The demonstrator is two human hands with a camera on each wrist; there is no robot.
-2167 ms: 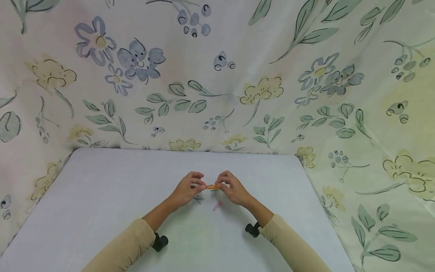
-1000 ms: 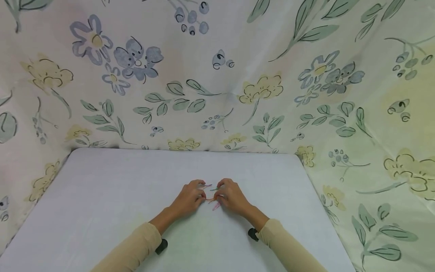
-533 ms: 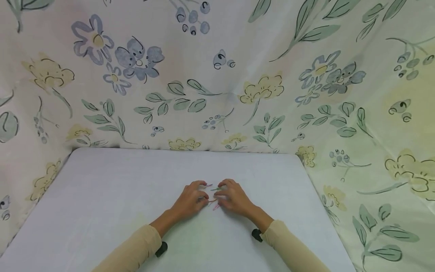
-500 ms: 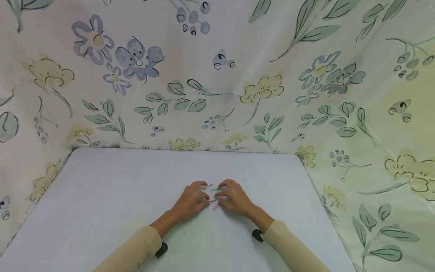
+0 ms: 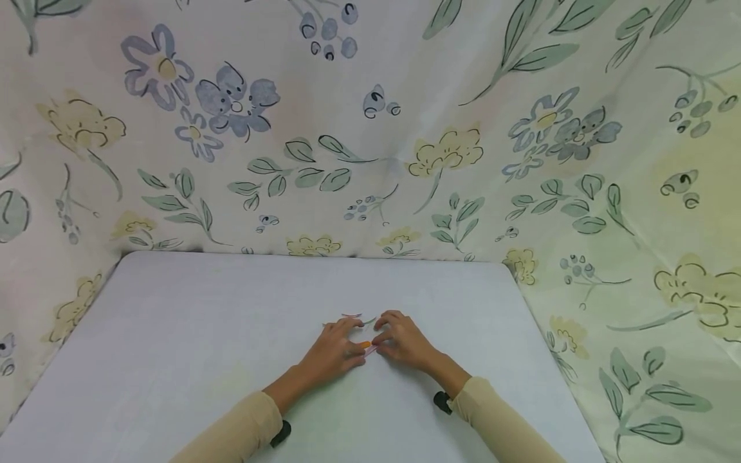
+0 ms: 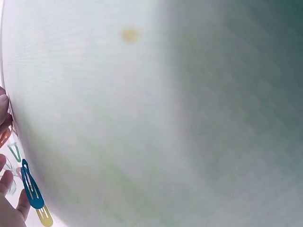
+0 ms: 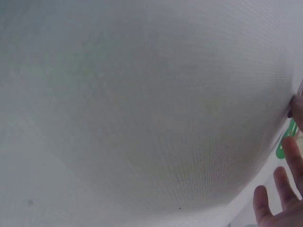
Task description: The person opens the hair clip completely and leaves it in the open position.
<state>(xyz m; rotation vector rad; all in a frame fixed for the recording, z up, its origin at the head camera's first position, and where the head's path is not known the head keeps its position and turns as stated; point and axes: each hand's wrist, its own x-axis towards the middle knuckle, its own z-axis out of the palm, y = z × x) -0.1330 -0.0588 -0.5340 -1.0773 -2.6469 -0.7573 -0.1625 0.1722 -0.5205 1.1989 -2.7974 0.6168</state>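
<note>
In the head view, an orange hair clip (image 5: 365, 344) sits between my two hands, just above the white table. My left hand (image 5: 332, 350) holds it by thumb and forefinger. The thumb and forefinger of my right hand (image 5: 405, 342) meet at its other end and appear to pinch it; its remaining fingers are spread. Under the clip lies a pink hair clip (image 5: 370, 352). Beyond are a green hair clip (image 5: 370, 321) and a reddish one (image 5: 351, 316). The left wrist view shows a blue hair clip (image 6: 31, 187) over a yellow one (image 6: 45, 217) beside my outer fingers.
White cloth covers the table (image 5: 202, 308), with a floral curtain (image 5: 347, 128) hanging behind its far edge. Small black wrist cameras sit below both sleeves. Cloth fills most of both wrist views, and the fingers show only at their edges.
Half a second ago the orange clip lay low near my left fingertips. It is now lifted and turned between both hands. My left hand has shifted right and nearer, uncovering the reddish clip.
</note>
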